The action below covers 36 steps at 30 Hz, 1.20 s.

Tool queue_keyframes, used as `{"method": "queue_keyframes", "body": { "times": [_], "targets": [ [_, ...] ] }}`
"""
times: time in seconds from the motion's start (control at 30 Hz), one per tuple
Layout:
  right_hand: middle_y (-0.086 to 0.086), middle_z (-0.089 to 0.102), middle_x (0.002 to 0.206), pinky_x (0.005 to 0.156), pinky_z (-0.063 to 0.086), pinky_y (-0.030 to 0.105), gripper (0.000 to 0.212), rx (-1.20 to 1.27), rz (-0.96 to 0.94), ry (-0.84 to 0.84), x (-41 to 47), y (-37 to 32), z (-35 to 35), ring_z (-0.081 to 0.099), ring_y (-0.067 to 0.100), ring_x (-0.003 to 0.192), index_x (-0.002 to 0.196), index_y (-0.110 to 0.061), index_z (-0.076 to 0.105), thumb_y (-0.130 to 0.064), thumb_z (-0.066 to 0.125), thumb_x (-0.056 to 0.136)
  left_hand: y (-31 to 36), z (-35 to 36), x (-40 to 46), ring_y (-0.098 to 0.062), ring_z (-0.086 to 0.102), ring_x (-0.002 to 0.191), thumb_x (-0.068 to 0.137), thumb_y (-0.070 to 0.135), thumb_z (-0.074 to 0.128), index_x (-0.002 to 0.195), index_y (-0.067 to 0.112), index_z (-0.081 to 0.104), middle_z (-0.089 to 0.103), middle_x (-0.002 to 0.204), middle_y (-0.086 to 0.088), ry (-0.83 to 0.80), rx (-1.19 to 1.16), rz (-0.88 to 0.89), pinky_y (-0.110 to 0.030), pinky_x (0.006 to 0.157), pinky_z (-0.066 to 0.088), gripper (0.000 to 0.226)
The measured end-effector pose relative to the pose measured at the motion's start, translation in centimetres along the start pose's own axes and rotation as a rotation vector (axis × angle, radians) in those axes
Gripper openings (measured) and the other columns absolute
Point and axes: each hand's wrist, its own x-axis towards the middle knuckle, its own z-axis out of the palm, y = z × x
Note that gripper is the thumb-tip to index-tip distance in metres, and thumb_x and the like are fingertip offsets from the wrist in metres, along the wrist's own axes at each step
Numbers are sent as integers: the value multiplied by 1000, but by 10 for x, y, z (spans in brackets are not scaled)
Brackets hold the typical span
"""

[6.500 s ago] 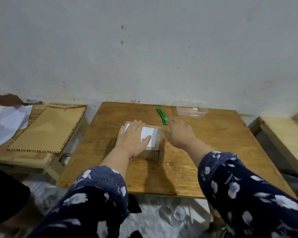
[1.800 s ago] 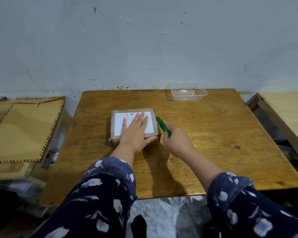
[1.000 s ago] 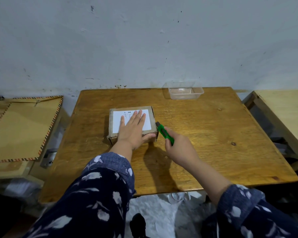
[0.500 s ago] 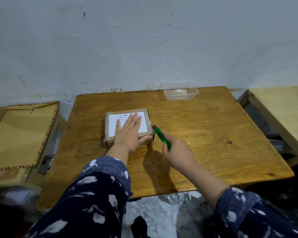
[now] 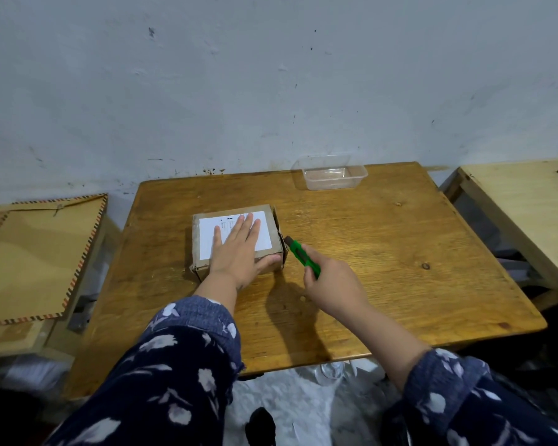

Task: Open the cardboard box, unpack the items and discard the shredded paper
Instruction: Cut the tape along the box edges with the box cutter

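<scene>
Now: cardboard box [image 5: 203,257] closed, mid-table [image 5: 367,252]. Left hand [image 5: 237,252] flat on top, fingers spread over white label [image 5: 207,235], gripping nothing. Right hand [image 5: 332,281] clenched round green cutter [image 5: 302,254], tip at box's right side.

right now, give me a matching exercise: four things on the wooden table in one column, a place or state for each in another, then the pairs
1. brown cardboard box
2. green utility knife
3. clear plastic container
4. white paper label

A. empty, at the table's far edge
B. gripped in the right hand
C. stuck on the box top
D. closed, pressed flat under the left hand

Pairs: 1-D, 2-B, 3-A, 4-C
</scene>
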Motion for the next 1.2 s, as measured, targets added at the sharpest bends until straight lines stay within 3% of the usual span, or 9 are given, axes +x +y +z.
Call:
{"method": "queue_keyframes", "body": {
  "times": [0.23,0.37,0.5,0.6,0.7,0.77,0.83,0.97,1.2],
  "targets": [
    [6,70,105,58,53,34,50,67,5,21,12,2,0,64,23,73,143,-37,36,-27,43,95,4,-2,11,-14,-13,147,82,77,20,153,20,-2,-10,161,2,-7,-3,-32,-55,118,0,94],
    [10,69,111,65,55,41,51,120,8,10,31,7,4,65,29,78,147,-40,23,-32,39,99,7,-2,26,-15,-14,147,82,78,19,153,19,-3,-10,161,1,-16,-1,-61,-56,117,-1,95],
    [8,67,103,68,58,46,57,213,68,-1,58,6,12,65,28,74,147,-47,9,-33,38,100,13,-4,46,-18,-16,147,83,78,21,152,18,-5,-13,161,-1,-29,-32,-100,-57,116,-4,95],
    [8,67,116,79,55,47,59,281,91,-14,76,2,20,66,29,93,147,-46,9,-30,40,100,12,-8,56,-18,-18,146,83,77,28,152,19,-6,-14,160,-1,-85,-82,-96,-56,114,-9,97],
    [2,42,149,97,48,44,59,410,98,3,91,-8,25,53,28,123,150,-35,15,-25,42,99,2,-15,61,-16,-16,147,85,73,36,152,21,-5,-14,161,1,-150,-87,-28,-56,115,-8,95],
    [1,36,153,106,42,44,54,445,94,42,101,-15,29,45,26,132,150,-28,23,-23,42,100,-10,-24,64,-14,-11,147,87,72,31,153,26,0,-9,161,4,-155,-69,34,-53,117,-7,86],
    [6,49,144,100,46,41,51,458,127,88,112,-19,34,51,27,125,148,-28,27,-24,41,100,-26,-31,67,-11,-7,148,89,70,25,152,30,3,-5,161,7,-154,-35,117,-51,118,-4,77],
    [11,63,124,68,45,27,49,498,221,118,134,-24,38,61,26,106,148,-31,27,-27,39,100,-52,-33,73,-10,-8,147,90,68,21,152,33,0,-9,161,8,-154,6,216,-53,118,-2,74],
    [4,60,126,89,49,38,47,597,272,157,179,-26,28,58,23,106,145,-32,33,-23,40,100,-71,-25,90,-11,-17,146,62,92,2,150,38,-8,-19,159,7,-145,21,298,-48,116,-12,104]
  ]
}}
